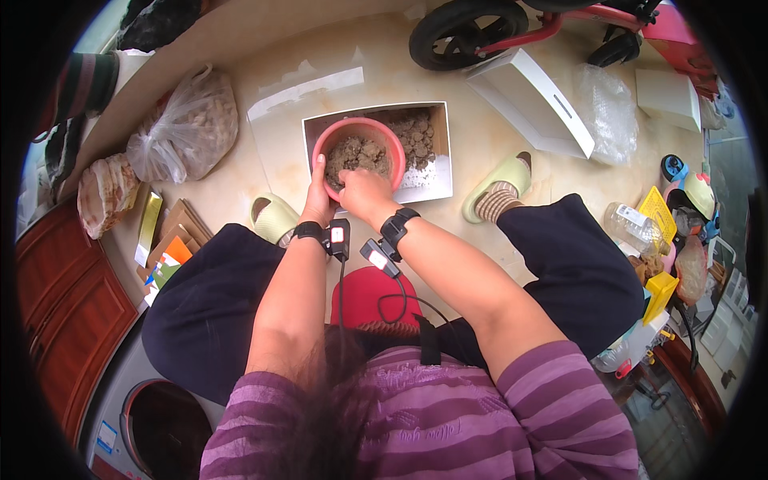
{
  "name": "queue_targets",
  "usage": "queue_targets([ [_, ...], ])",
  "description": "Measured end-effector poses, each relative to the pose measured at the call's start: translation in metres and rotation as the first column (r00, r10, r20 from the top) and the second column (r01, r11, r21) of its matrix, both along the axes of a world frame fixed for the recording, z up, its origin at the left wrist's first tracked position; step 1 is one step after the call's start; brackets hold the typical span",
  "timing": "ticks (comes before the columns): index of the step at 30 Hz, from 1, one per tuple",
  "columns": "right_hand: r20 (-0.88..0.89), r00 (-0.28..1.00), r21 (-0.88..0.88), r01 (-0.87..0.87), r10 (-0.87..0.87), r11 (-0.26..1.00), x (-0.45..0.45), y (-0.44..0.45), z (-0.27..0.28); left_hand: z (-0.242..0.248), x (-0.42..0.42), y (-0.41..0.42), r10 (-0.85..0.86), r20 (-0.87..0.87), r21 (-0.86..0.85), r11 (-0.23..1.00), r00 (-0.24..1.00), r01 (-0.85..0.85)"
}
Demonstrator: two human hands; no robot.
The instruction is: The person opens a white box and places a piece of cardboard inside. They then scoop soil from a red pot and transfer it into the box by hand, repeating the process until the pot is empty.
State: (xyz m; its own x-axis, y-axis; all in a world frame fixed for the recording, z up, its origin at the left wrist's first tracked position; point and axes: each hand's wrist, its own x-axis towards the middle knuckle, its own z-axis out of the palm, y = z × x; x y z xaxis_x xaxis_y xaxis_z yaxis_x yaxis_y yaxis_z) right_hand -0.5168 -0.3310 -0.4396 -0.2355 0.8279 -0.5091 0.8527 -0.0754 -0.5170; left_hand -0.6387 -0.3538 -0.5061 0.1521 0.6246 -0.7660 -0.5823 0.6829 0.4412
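A round pink pot [398, 150] holding crumbly brown soil [358, 155] rests over the left part of a white cardboard box [445, 180]. More clumped soil [415, 139] lies in the box, to the right of the pot. My left hand [320, 195] grips the pot's near left rim, thumb on top and the other fingers hidden outside the wall. My right hand [363, 191] reaches over the near rim with its fingertips at the soil; the fingers are bent, and whether they pinch any soil cannot be seen.
A tied plastic bag [195, 129] and flattened cardboard [180, 225] lie left. An open white box lid [534, 108], bubble wrap [607, 114] and a small bike's wheel [441, 54] are beyond, at the right. Green slippers [501, 180] flank the soil box. Bottles and toys crowd the right side.
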Motion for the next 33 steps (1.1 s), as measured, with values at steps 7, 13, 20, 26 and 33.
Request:
queue_targets([
  [7,-0.145,0.975,-0.22,-0.2,0.171,0.955,0.034,0.037,-0.016,-0.018,-0.005,-0.005,-0.075,-0.006,-0.031,0.997,0.997,0.075],
  [13,-0.108,0.981,-0.165,-0.178,0.162,0.97,0.057,0.052,0.0,-0.013,-0.001,-0.002,-0.079,-0.003,-0.029,0.996,0.997,0.079],
  [20,-0.03,0.986,-0.015,-0.167,0.166,0.986,0.053,0.011,0.018,0.009,0.0,0.004,-0.1,0.034,0.03,0.995,0.994,0.099],
  [26,-0.013,0.98,0.073,-0.195,0.196,0.978,0.046,0.005,-0.001,0.001,-0.003,0.003,-0.095,0.04,-0.016,0.995,0.995,0.095],
  [33,0.037,0.972,0.089,-0.234,0.231,0.968,0.038,0.01,-0.011,0.004,-0.001,0.004,-0.01,0.055,-0.049,0.999,0.998,0.013],
])
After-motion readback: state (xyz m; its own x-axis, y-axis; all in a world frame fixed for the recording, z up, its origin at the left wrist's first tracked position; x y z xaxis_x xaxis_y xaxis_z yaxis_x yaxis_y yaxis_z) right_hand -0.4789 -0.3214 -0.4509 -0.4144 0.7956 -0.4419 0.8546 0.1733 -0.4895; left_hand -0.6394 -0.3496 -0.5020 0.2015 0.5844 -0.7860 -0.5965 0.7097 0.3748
